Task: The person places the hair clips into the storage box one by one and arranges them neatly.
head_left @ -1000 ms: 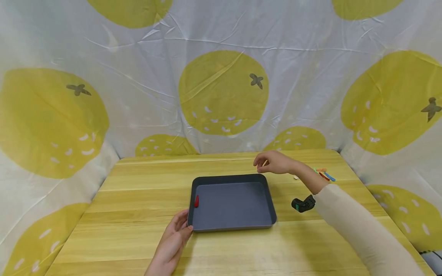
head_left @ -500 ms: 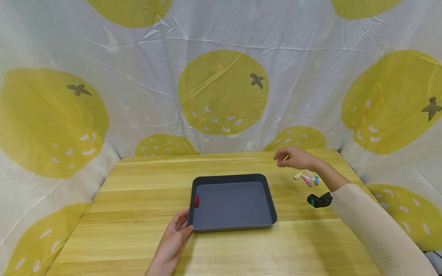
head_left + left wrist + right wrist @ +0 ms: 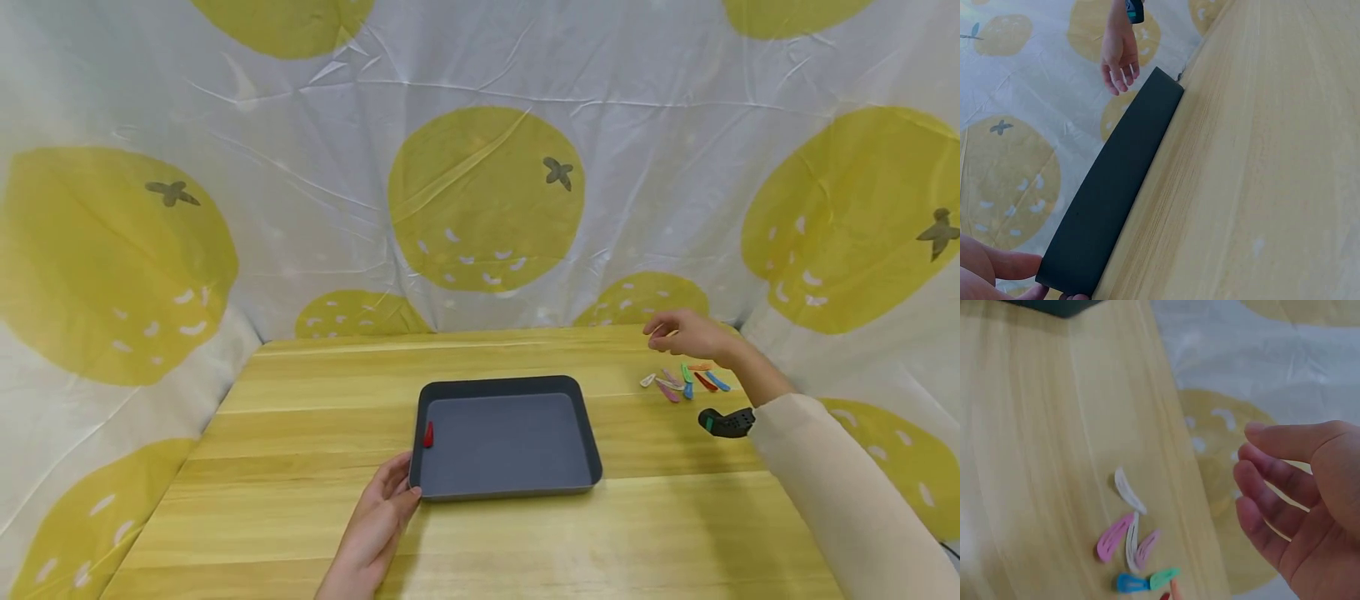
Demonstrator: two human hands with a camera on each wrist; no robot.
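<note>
A dark grey rectangular baking tray point(image 3: 510, 446) lies on the table, a red snap hair clip point(image 3: 428, 434) inside along its left wall. At the tray's near left corner my left hand point(image 3: 378, 512) grips the wall, thumb on the near side. The left wrist view shows those fingers point(image 3: 1013, 264) at the end of the tray's dark side. My right hand point(image 3: 688, 335) hovers beyond a loose pile of hair clips point(image 3: 670, 391), holding nothing. In the right wrist view its fingers are loosely bent, above and right of white point(image 3: 1127, 490), pink point(image 3: 1114, 537), blue and green clips.
Orange, red and blue clips point(image 3: 717, 381) lie at the pile's right side. A black wrist-worn device point(image 3: 726, 422) sits under my right forearm. A lemon-print cloth point(image 3: 487, 200) hangs behind and beside the wooden table point(image 3: 300, 450).
My right hand has moved right, away from the tray's far right corner to over the far side of the clips, uncovering them. My left hand and the tray stay in place.
</note>
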